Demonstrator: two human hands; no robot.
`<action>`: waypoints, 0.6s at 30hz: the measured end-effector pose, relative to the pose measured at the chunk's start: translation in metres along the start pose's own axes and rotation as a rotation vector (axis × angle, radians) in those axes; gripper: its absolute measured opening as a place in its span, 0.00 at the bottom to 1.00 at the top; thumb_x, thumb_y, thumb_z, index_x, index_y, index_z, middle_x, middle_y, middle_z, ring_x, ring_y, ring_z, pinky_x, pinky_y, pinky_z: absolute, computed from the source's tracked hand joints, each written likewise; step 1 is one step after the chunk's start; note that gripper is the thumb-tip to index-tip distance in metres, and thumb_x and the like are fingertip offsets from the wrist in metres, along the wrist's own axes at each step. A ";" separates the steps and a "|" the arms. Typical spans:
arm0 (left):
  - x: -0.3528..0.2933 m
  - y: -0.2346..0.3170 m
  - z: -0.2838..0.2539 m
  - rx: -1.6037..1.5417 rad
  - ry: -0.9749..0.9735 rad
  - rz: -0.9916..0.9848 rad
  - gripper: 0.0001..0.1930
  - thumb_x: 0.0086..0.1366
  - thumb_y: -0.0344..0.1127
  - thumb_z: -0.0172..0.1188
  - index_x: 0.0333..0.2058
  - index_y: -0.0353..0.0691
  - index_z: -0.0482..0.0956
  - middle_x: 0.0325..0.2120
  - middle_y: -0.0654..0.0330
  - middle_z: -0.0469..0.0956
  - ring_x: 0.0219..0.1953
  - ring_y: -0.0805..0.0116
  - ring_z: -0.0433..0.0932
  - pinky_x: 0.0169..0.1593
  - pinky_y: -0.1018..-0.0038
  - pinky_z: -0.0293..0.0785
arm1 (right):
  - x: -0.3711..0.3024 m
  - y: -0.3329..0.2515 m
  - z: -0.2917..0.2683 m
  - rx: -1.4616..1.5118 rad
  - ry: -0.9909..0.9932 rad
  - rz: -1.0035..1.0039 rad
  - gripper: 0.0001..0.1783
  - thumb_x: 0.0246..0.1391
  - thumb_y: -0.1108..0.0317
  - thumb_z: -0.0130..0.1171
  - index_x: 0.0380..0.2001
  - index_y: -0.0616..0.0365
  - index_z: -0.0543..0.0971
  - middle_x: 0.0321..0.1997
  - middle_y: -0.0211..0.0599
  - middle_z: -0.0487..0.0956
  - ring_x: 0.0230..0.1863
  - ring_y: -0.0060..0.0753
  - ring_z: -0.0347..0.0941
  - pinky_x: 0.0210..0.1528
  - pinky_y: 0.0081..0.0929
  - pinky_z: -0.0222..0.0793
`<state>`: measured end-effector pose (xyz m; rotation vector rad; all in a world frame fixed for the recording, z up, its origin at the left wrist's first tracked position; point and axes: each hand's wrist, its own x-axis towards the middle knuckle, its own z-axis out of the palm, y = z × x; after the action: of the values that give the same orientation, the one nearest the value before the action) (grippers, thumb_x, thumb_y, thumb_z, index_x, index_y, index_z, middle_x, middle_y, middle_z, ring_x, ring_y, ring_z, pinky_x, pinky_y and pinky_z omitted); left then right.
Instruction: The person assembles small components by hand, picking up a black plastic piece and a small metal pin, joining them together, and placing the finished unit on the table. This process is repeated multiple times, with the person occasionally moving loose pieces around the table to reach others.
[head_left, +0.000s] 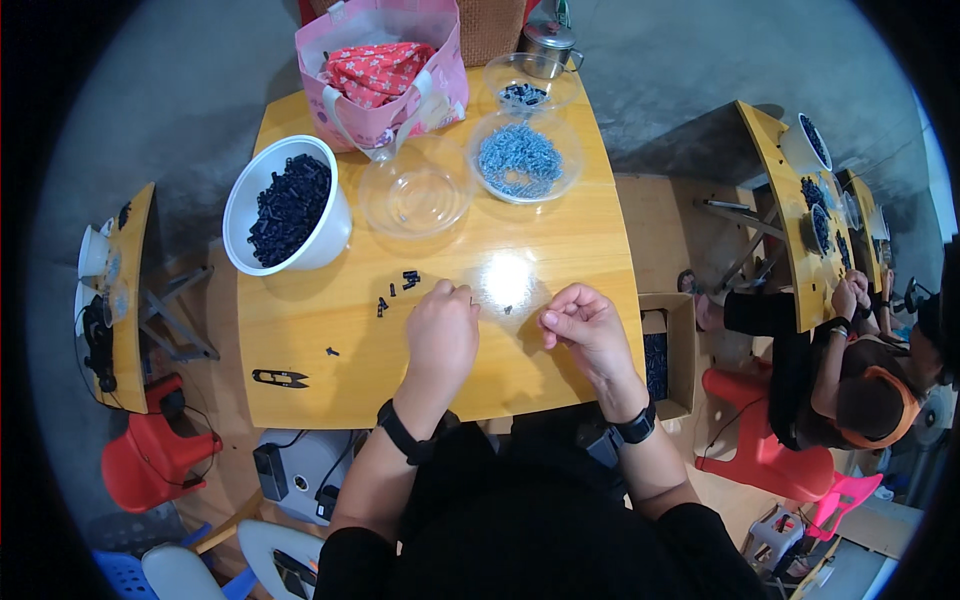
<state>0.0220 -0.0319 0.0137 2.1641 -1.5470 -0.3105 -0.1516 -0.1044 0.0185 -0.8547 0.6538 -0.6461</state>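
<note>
Over the wooden table point(330, 400), my left hand point(441, 335) is curled with its fingertips turned down and partly hidden. My right hand point(590, 335) pinches thumb and forefinger together; whatever is between them is too small to make out. On the tabletop between the hands lies a tiny metallic piece point(507, 310). Several small dark plastic parts point(410, 280) are scattered left of my left hand, with one lone dark part point(332, 351) nearer the front. Black thread snips point(280, 379) rest close to the table's left front edge.
A white tub point(338, 215) of dark parts stands at left. Beyond my hands are a clear bowl point(415, 220), a bowl of small clear-blue pieces point(520, 160), and a pink bag point(445, 90). An open carton point(682, 350) sits right of the table; another person point(870, 400) works farther right.
</note>
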 end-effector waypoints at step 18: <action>-0.077 0.057 -0.069 -1.927 -0.343 -0.084 0.08 0.54 0.27 0.61 0.34 0.34 0.74 0.29 0.55 0.77 0.28 0.72 0.74 0.32 0.81 0.69 | -0.098 -0.051 0.047 -0.075 -0.351 -0.169 0.09 0.47 0.85 0.55 0.33 0.67 0.70 0.33 0.49 0.78 0.34 0.32 0.77 0.36 0.23 0.75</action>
<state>-0.0217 0.0417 0.0951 0.5707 -0.5077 -1.4446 -0.1913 -0.0368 0.1088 -1.0710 0.2916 -0.6057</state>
